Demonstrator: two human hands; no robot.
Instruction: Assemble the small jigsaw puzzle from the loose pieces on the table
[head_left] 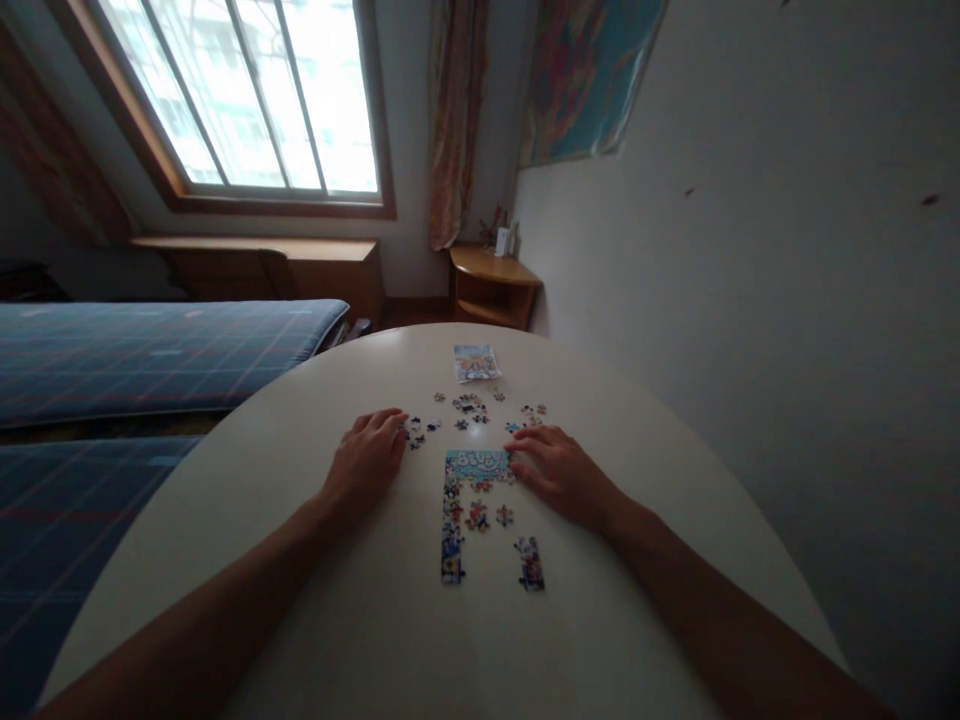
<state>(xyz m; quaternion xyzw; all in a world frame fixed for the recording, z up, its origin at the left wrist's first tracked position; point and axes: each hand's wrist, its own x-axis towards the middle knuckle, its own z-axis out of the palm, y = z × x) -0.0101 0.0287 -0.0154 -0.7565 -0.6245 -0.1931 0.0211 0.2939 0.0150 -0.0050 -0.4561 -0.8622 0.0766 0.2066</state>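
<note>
A partly joined jigsaw puzzle (478, 465) lies flat on the white round table, with a light blue lettered top strip and a left side strip running down from it. My right hand (555, 468) rests at the strip's right end, fingers apart, fingertips at its edge. On the left, my left hand (370, 450) lies on the table with fingers stretched out, beside a small group of loose puzzle pieces (416, 438). Some joined pieces (476, 516) and a single piece (504, 515) lie inside the frame. A separate joined section (531, 563) sits at lower right.
More loose pieces (469, 405) are scattered beyond the puzzle, near a printed packet (476, 363) on the table (337, 620). Beds with blue plaid covers (150, 345) stand to the left. A wooden corner shelf (491, 270) and a wall lie beyond and to the right.
</note>
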